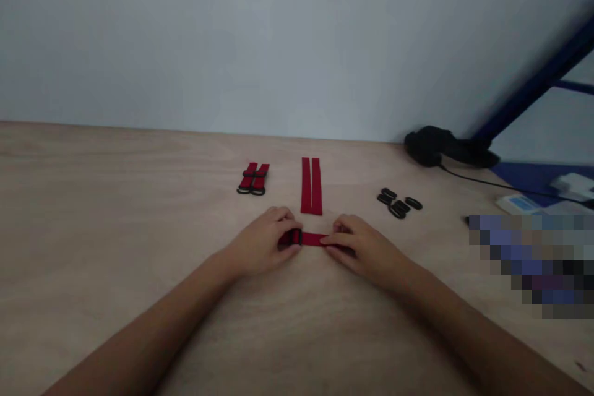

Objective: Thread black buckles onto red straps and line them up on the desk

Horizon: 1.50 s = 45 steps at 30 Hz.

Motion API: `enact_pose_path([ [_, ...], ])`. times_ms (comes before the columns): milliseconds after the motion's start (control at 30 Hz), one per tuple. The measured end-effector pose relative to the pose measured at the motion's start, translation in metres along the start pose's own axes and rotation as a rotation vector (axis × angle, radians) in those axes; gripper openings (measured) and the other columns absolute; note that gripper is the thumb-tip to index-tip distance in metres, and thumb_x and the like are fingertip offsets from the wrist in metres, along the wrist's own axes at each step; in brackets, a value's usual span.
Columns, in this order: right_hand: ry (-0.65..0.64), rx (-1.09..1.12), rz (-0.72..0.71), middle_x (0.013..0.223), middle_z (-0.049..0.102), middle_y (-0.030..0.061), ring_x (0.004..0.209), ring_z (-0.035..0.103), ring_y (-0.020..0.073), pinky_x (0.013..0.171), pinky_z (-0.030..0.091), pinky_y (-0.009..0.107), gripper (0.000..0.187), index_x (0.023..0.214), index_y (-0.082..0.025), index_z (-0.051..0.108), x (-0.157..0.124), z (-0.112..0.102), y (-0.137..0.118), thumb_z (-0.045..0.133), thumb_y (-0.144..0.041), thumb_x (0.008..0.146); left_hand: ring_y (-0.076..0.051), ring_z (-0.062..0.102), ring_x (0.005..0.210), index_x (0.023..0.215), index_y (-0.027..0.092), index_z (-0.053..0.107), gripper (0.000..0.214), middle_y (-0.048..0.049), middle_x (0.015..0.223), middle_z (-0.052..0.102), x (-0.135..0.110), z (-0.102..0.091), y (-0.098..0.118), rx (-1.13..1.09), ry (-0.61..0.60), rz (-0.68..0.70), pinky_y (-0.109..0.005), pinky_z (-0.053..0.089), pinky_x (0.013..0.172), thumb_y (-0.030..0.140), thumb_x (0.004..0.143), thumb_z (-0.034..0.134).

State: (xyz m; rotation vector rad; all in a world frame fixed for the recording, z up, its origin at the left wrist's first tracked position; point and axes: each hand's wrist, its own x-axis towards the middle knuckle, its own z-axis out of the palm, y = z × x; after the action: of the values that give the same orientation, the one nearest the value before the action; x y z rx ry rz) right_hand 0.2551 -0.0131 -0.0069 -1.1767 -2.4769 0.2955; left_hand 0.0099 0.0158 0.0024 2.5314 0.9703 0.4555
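Note:
A short red strap (314,239) lies crosswise on the wooden table (116,210) between my hands. My left hand (266,241) pinches its left end, where a black buckle (296,237) sits on the strap. My right hand (359,247) pinches the strap's right end. Both hands rest on the table with fingers closed on the strap.
Two plain red straps (310,185) lie side by side just beyond my hands. Two red straps with black buckles (253,179) lie to the left. Several loose black buckles (399,203) lie to the right. A black object with a cable (439,145) sits at the far right.

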Motion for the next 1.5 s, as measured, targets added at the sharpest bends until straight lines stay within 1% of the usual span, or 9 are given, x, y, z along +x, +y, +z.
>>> enact_pose_path([
  [200, -0.005, 0.000, 0.002, 0.095, 0.060, 0.0106, 0.087, 0.056, 0.0224, 0.077, 0.050, 0.037, 0.022, 0.104, -0.021, 0.074, -0.001, 0.001, -0.003, 0.059, -0.022, 0.088, -0.025, 0.053, 0.100, 0.100, 0.016, 0.065, 0.021, -0.0102, 0.102, 0.058, 0.001, 0.001, -0.001, 0.026, 0.010, -0.074, -0.038, 0.046, 0.091, 0.028, 0.084, 0.059],
  [367, -0.008, 0.018, 0.036, 0.100, 0.061, 0.0101, 0.093, 0.058, 0.0228, 0.083, 0.051, 0.037, 0.024, 0.108, -0.022, 0.071, 0.001, -0.005, 0.000, 0.060, -0.027, 0.088, -0.024, 0.053, 0.104, 0.113, 0.019, 0.063, 0.029, -0.0094, 0.108, 0.057, -0.003, -0.002, -0.006, 0.000, -0.020, -0.079, -0.037, 0.046, 0.092, 0.029, 0.086, 0.059],
  [533, 0.121, -0.255, 0.397, 0.106, 0.060, 0.0176, 0.097, 0.060, 0.0301, 0.088, 0.050, 0.047, 0.023, 0.106, -0.015, 0.069, -0.001, -0.019, 0.029, 0.057, -0.025, 0.089, -0.022, 0.052, 0.104, 0.123, 0.019, 0.059, 0.037, -0.0102, 0.112, 0.053, -0.006, -0.010, -0.008, -0.030, -0.050, -0.019, -0.036, 0.045, 0.094, 0.033, 0.088, 0.059],
  [700, 0.037, -0.580, 0.696, 0.106, 0.059, 0.0242, 0.099, 0.057, 0.0384, 0.079, 0.050, 0.051, 0.028, 0.097, -0.009, 0.071, -0.006, -0.031, 0.046, 0.055, -0.031, 0.090, -0.023, 0.053, 0.104, 0.114, 0.017, 0.065, 0.029, -0.0105, 0.110, 0.056, -0.004, -0.008, -0.009, 0.007, -0.038, -0.019, -0.036, 0.045, 0.093, 0.029, 0.089, 0.058],
  [767, 0.065, -0.527, 0.609, 0.108, 0.059, 0.0219, 0.099, 0.057, 0.0339, 0.083, 0.049, 0.048, 0.030, 0.102, -0.009, 0.070, -0.004, -0.031, 0.039, 0.052, -0.030, 0.091, -0.023, 0.054, 0.102, 0.111, 0.015, 0.066, 0.027, -0.0104, 0.108, 0.057, -0.003, -0.006, -0.010, 0.010, -0.048, -0.036, -0.036, 0.046, 0.092, 0.027, 0.088, 0.058],
  [833, 0.071, -0.365, 0.371, 0.112, 0.058, 0.0173, 0.098, 0.057, 0.0270, 0.089, 0.048, 0.042, 0.029, 0.108, -0.012, 0.069, -0.001, -0.027, 0.028, 0.052, -0.029, 0.093, -0.023, 0.055, 0.102, 0.111, 0.016, 0.066, 0.026, -0.0099, 0.107, 0.058, -0.003, -0.004, -0.011, 0.005, -0.058, -0.040, -0.035, 0.046, 0.092, 0.026, 0.088, 0.058],
  [967, -0.063, -0.107, 0.012, 0.112, 0.058, 0.0109, 0.103, 0.053, 0.0251, 0.093, 0.046, 0.042, 0.027, 0.111, -0.025, 0.070, 0.000, -0.015, 0.008, 0.062, -0.035, 0.087, -0.022, 0.055, 0.101, 0.110, 0.017, 0.066, 0.026, -0.0090, 0.108, 0.058, -0.003, -0.003, -0.012, -0.013, -0.041, -0.052, -0.035, 0.046, 0.091, 0.027, 0.087, 0.059],
  [1233, -0.074, -0.047, 0.013, 0.114, 0.055, 0.0094, 0.102, 0.052, 0.0245, 0.092, 0.044, 0.044, 0.024, 0.110, -0.032, 0.071, -0.001, -0.008, 0.017, 0.061, -0.029, 0.089, -0.022, 0.053, 0.104, 0.111, 0.020, 0.066, 0.024, -0.0087, 0.111, 0.055, -0.004, -0.016, -0.012, -0.054, -0.144, 0.030, -0.035, 0.045, 0.093, 0.026, 0.089, 0.057],
  [1500, -0.081, -0.053, 0.016, 0.113, 0.056, 0.0090, 0.100, 0.052, 0.0236, 0.092, 0.044, 0.044, 0.028, 0.115, -0.034, 0.069, -0.001, -0.011, 0.014, 0.061, -0.027, 0.089, -0.022, 0.057, 0.101, 0.106, 0.019, 0.071, 0.022, -0.0090, 0.108, 0.062, -0.006, -0.008, -0.021, 0.074, -0.040, 0.069, -0.034, 0.047, 0.090, 0.026, 0.090, 0.057],
])
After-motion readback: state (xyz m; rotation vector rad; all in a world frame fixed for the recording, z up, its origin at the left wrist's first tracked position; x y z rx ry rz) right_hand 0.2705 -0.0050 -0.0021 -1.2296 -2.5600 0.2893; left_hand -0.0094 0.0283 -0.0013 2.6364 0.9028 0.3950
